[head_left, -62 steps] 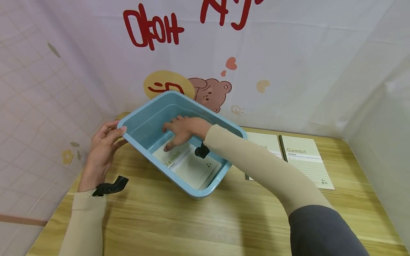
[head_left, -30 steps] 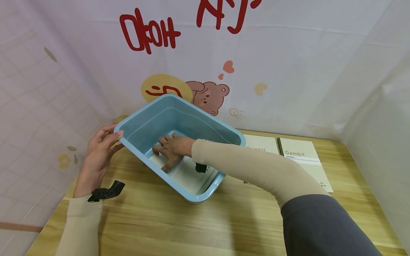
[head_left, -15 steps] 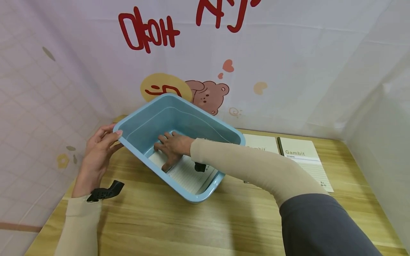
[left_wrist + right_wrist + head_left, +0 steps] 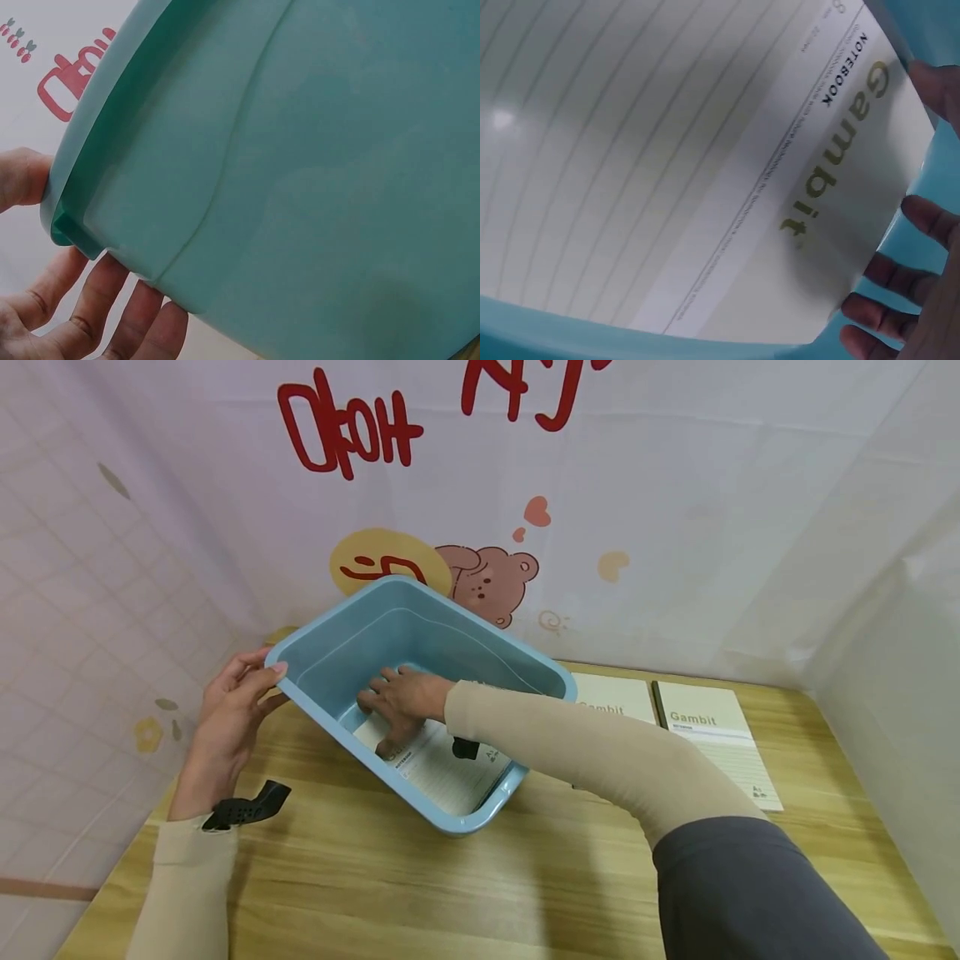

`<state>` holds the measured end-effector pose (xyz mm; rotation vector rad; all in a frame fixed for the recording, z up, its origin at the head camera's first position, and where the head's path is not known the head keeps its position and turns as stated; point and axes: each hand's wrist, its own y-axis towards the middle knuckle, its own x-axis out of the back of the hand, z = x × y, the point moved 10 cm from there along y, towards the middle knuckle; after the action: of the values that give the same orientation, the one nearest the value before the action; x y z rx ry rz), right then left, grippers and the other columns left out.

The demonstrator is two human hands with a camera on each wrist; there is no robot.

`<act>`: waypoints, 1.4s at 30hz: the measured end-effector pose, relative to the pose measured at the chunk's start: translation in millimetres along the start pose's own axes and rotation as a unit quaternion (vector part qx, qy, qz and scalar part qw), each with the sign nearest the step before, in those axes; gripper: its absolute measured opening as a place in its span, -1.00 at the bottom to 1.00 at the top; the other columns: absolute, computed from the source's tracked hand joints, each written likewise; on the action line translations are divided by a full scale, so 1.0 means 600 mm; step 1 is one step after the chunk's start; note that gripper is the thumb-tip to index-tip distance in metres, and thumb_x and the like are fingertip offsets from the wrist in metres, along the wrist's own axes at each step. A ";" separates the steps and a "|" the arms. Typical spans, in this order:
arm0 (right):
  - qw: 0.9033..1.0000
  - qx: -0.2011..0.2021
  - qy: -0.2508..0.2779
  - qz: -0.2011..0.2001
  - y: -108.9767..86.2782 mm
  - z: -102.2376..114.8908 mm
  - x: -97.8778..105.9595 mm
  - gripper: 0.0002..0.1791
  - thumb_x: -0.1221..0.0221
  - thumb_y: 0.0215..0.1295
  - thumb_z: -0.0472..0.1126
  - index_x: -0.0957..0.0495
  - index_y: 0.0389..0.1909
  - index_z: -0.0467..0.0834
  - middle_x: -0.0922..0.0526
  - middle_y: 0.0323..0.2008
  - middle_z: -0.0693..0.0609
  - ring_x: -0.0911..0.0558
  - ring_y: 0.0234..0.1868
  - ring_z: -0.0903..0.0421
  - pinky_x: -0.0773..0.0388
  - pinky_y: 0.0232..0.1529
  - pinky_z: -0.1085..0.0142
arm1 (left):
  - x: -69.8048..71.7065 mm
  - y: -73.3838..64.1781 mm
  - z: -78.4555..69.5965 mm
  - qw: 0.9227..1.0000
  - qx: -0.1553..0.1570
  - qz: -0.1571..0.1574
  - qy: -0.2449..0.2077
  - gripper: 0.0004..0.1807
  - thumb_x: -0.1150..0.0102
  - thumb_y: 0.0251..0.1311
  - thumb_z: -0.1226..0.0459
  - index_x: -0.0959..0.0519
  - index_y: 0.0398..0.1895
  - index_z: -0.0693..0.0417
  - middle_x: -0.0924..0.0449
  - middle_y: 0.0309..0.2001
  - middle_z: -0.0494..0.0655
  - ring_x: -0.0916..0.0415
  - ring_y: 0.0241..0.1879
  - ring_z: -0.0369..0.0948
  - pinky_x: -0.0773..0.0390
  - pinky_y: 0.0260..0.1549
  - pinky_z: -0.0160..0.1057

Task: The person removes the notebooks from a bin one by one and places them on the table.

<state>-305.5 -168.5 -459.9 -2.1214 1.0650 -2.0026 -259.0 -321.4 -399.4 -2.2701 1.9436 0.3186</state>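
In the head view a light blue plastic basin [image 4: 337, 639] stands tilted on the table, and a cream Gambit notebook [image 4: 450, 777] lies inside it. My left hand [image 4: 232, 718] holds the basin's left corner, with the thumb over the rim and the fingers underneath; the left wrist view shows those fingertips [image 4: 142, 315] against the outer wall. My right hand [image 4: 405, 702] reaches down into the basin to the notebook's titled end. From the right wrist, its thumb [image 4: 930, 82] sits at one edge and its fingertips [image 4: 885, 274] at the other, gripping the notebook between them.
Two more Gambit notebooks lie side by side right of the basin: one partly hidden [image 4: 611, 693] by my right sleeve, the other [image 4: 712, 735] further right. Wood-grain table [image 4: 375, 893] stretches in front. A printed cloth backdrop [image 4: 675, 527] hangs close behind, with side walls left and right.
My right hand has gone from hovering over the notebook down to its left end, fingers at the edges. The left hand keeps its hold on the basin's corner.
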 end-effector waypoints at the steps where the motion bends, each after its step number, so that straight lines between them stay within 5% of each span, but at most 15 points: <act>1: 1.000 -0.003 0.002 0.001 0.000 -0.002 0.001 -0.19 -0.02 0.30 0.55 -0.19 0.39 0.16 -0.34 0.37 0.05 -0.29 0.31 0.07 -0.35 0.31 0.19 | 0.001 0.000 0.000 1.000 0.000 -0.001 -0.001 -0.80 -0.25 0.39 0.33 -0.57 0.02 -0.01 -0.62 -0.04 -0.24 -0.62 -0.13 -0.32 -0.66 -0.11 -0.39; 10: 0.999 -0.022 0.035 0.000 -0.001 -0.013 0.009 -0.16 -0.06 0.29 0.54 -0.24 0.34 0.03 -0.44 0.26 0.08 -0.37 0.22 0.11 -0.42 0.29 0.20 | 0.001 0.001 0.000 1.000 0.002 -0.002 0.000 -0.79 -0.26 0.39 0.33 -0.56 0.03 -0.02 -0.63 -0.06 -0.25 -0.64 -0.12 -0.32 -0.67 -0.12 -0.39; 19: 0.999 -0.027 0.022 0.013 0.004 -0.014 0.009 -0.19 -0.01 0.23 0.62 -0.26 0.31 0.19 -0.41 0.25 0.04 -0.35 0.21 0.10 -0.46 0.26 0.15 | 0.002 -0.001 0.001 1.000 0.006 -0.001 0.000 -0.79 -0.25 0.39 0.33 -0.56 0.04 -0.03 -0.63 -0.07 -0.26 -0.63 -0.13 -0.32 -0.66 -0.11 -0.39; 27: 0.998 -0.044 0.050 0.008 0.006 -0.016 0.011 0.02 -0.05 0.23 0.60 -0.10 0.49 0.03 -0.54 0.29 0.05 -0.46 0.30 0.11 -0.42 0.38 0.15 | 0.002 0.000 0.001 1.000 0.004 -0.004 0.005 -0.78 -0.27 0.38 0.31 -0.55 0.04 0.00 -0.61 -0.04 -0.24 -0.61 -0.11 -0.31 -0.66 -0.11 -0.39; 31: 0.998 -0.048 0.041 0.027 0.006 -0.017 0.008 -0.04 -0.02 0.25 0.60 -0.19 0.49 0.08 -0.64 0.19 0.07 -0.57 0.21 0.15 -0.42 0.36 0.15 | 0.000 0.001 0.002 1.000 0.007 -0.006 0.013 -0.81 -0.28 0.38 0.29 -0.57 0.00 0.03 -0.57 -0.02 -0.21 -0.57 -0.08 -0.30 -0.65 -0.09 -0.41; 38: 0.995 -0.054 0.068 0.042 0.002 -0.021 0.001 -0.23 -0.09 0.21 0.59 -0.52 0.14 0.05 -0.66 -0.05 0.15 -0.58 -0.02 0.19 -0.44 0.27 0.15 | -0.002 0.002 0.006 1.000 0.014 -0.009 0.019 -0.91 -0.30 0.38 0.27 -0.61 -0.12 -0.03 -0.57 -0.08 -0.23 -0.55 -0.07 -0.29 -0.64 -0.08 -0.40; 42: 0.994 -0.050 0.094 0.022 0.003 -0.020 0.008 -0.38 -0.15 0.19 0.55 -0.55 -0.23 0.05 -0.59 -0.28 0.18 -0.54 -0.24 0.20 -0.52 -0.09 0.28 | -0.001 0.002 0.004 1.000 0.010 -0.011 0.016 -0.92 -0.29 0.38 0.27 -0.62 -0.12 -0.02 -0.60 -0.10 -0.23 -0.55 -0.08 -0.28 -0.64 -0.08 -0.40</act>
<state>-317.5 -167.1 -454.3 -1.9646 1.2534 -2.2090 -260.3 -320.3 -401.7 -2.2955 1.9278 0.2596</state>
